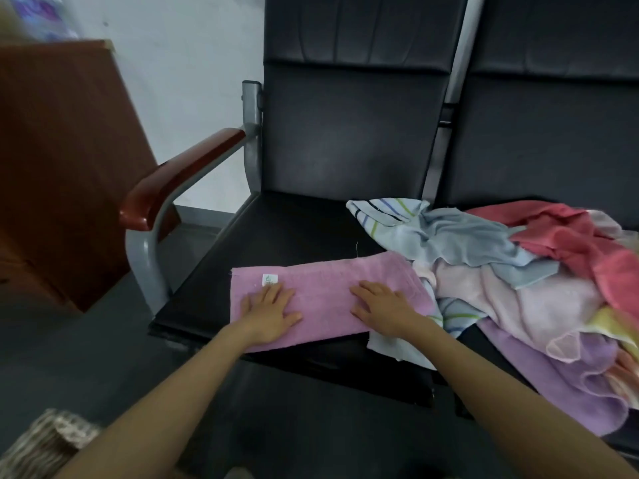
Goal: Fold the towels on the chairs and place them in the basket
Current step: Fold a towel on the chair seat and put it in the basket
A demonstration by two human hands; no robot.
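Observation:
A pink towel (321, 288), folded into a long strip with a small white label near its left end, lies flat on the front of the black chair seat (276, 233). My left hand (271, 314) rests palm down on its left part, fingers spread. My right hand (382, 307) presses flat on its right part. A heap of unfolded towels (518, 271) in light blue, striped, pale pink, red and lilac covers the seat to the right. A corner of the woven basket (48, 440) shows at the bottom left on the floor.
The chair has a red-brown wooden armrest (173, 174) on a grey metal frame at the left. A brown wooden cabinet (58, 160) stands further left. A second black seat (553, 133) adjoins on the right. Dark floor lies between chair and basket.

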